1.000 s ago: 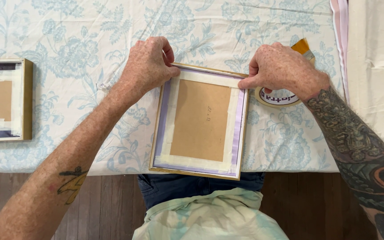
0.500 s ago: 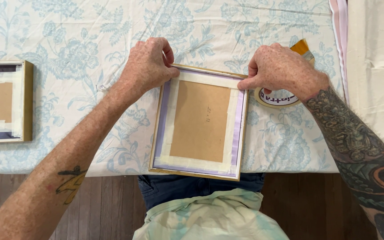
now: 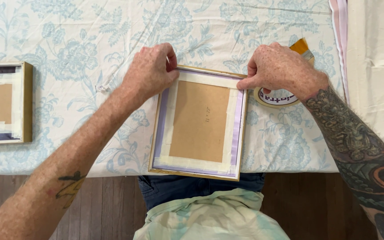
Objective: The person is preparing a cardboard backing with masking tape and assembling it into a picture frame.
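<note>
At the centre of the floral blue-and-white tablecloth [image 3: 90,44], right at the near edge, lies a gold picture frame [image 3: 199,124], face down, its brown backing board [image 3: 198,121] showing and bordered by strips of pale masking tape [image 3: 170,118] over a lilac mat. Its bottom rail hangs just past the table edge at six o'clock, above the person's lap.

The left hand [image 3: 150,71] sits at the frame's eleven o'clock corner, fingers curled down and knuckles up, fingertips pressing the top strip of tape where it meets the gold rail. It grips nothing loose; it is pushing flat against the frame.

The right hand [image 3: 281,66] works the one o'clock corner, also curled, thumb and forefinger pinched against the tape end at the frame's upper right edge. Whether it holds a free end of tape I cannot tell.

Just under that hand, at three o'clock from the frame's top corner, a roll of tape [image 3: 277,98] lies flat on the cloth, touching the wrist's shadow. Behind the knuckles, at one o'clock, the bristles of a paintbrush [image 3: 302,46] peek out.

Far out at nine o'clock, well apart, a second frame [image 3: 5,103] lies face down, taped likewise.

Beyond the cloth at three o'clock, a cream sheet [image 3: 374,66] covers the next surface.
</note>
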